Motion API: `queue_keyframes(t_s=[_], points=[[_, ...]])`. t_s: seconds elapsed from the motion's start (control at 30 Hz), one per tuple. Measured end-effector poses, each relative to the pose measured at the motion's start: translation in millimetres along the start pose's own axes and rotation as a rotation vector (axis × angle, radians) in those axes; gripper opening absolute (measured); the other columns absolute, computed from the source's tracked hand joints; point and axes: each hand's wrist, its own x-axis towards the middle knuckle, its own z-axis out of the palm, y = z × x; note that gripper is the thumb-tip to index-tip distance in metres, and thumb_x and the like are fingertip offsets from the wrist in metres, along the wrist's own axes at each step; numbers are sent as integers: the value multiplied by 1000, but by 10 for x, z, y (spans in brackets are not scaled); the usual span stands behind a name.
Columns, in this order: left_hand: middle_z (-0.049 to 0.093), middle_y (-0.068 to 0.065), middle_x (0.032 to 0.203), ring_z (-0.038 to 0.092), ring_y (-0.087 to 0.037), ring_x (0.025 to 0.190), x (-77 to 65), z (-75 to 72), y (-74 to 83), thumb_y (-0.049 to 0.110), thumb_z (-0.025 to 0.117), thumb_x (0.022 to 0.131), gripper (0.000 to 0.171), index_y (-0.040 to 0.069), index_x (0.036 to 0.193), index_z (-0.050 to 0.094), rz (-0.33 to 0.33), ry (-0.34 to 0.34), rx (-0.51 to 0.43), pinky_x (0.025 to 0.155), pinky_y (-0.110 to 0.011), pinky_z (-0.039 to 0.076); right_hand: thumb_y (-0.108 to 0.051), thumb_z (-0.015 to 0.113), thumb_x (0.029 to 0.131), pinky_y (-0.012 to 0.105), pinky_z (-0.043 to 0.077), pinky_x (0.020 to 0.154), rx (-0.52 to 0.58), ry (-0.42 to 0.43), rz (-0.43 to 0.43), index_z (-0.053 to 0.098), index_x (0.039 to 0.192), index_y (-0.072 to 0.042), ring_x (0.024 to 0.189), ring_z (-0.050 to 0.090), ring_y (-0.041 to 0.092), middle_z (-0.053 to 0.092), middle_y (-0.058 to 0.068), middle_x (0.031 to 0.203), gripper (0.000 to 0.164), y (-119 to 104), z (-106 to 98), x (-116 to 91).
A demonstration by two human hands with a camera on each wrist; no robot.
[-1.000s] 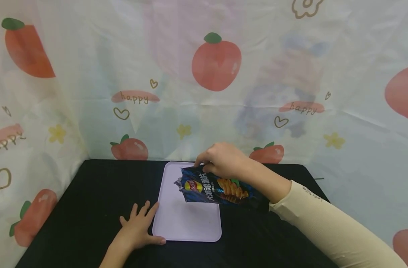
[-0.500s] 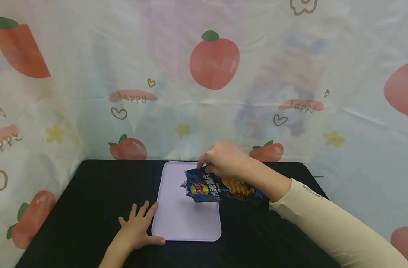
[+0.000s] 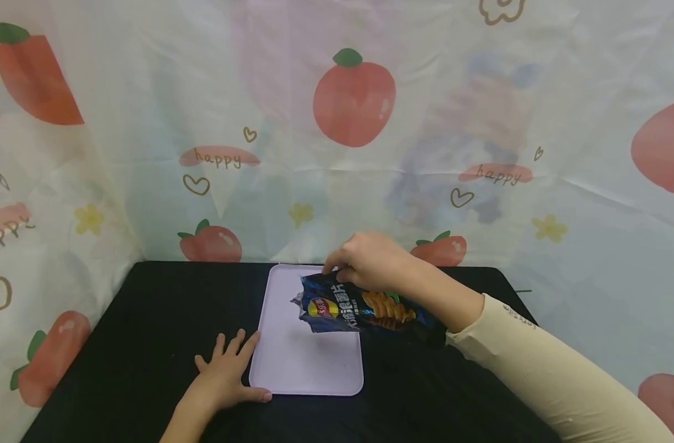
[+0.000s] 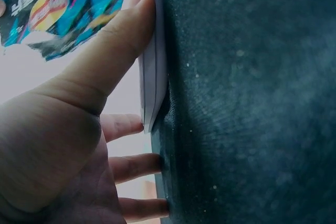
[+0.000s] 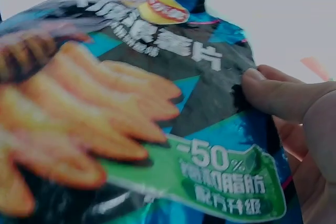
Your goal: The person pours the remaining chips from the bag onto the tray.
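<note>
A dark blue bag of potato chips point(image 3: 348, 307) is held on its side above the pale lilac tray point(image 3: 309, 369), its torn end pointing left. My right hand point(image 3: 370, 264) pinches the bag's upper edge between thumb and fingers; the right wrist view shows the thumb pressed on the printed front of the chip bag point(image 5: 157, 93). At the tray's near left corner my left hand point(image 3: 220, 375) rests with fingers spread, thumb and fingertips touching the rim. In the left wrist view the thumb lies along the tray's edge point(image 4: 150, 61). What is inside the bag is hidden.
The tray lies on a black-covered table point(image 3: 165, 332). Behind and to the left hangs a pale curtain point(image 3: 337, 203) printed with fruit, hearts and flowers. A light cream sleeve point(image 3: 536, 363) covers the right forearm.
The chip bag shifts slightly right with its torn end dipping, then moves back left and levels again. My left hand stays at the tray's edge.
</note>
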Motion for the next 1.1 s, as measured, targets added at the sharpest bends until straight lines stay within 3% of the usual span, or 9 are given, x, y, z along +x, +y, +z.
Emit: queue_keyframes(t_s=[0.9,1.1], points=[[31,-27,157,15,-66,140,10,12,-44,72,83,55,124,16,155,36,-11,-3,-2,91,-91,9,-17,74,91,31,56,69,-68,-12,-14,78,108,-28,85,71,12,77,-6,102,21,-54,58,0],[32,-26,157,16,-65,141,21,17,-38,73,82,55,124,17,155,35,-2,-3,-5,91,-91,9,-15,72,92,30,56,70,-20,-18,5,78,109,-26,85,70,11,76,-6,102,21,-74,22,-31]])
